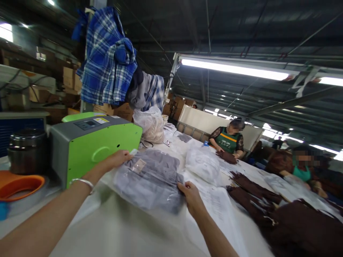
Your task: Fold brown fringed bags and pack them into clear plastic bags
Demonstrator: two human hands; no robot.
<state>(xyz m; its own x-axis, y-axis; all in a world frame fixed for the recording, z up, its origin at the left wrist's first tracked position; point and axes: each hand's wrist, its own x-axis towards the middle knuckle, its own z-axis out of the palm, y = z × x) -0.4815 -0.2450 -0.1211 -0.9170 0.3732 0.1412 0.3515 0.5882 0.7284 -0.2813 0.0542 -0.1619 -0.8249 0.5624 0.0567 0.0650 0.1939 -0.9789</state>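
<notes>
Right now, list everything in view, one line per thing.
bagged grey garment: one, grey in clear plastic, on the table between the hands
green machine: one, lime green and grey, left of the garment
white table: one, white, under it all
bagged white bundle: one, white, behind the garment
brown garments: a pile, dark brown, table's right side
plaid shirts: a heap, blue, hung above the machine
orange bowl: one, orange, far left
co-workers: two, at the table's far side
left hand: on the bag's far left edge
right hand: on the bag's near right edge
</notes>
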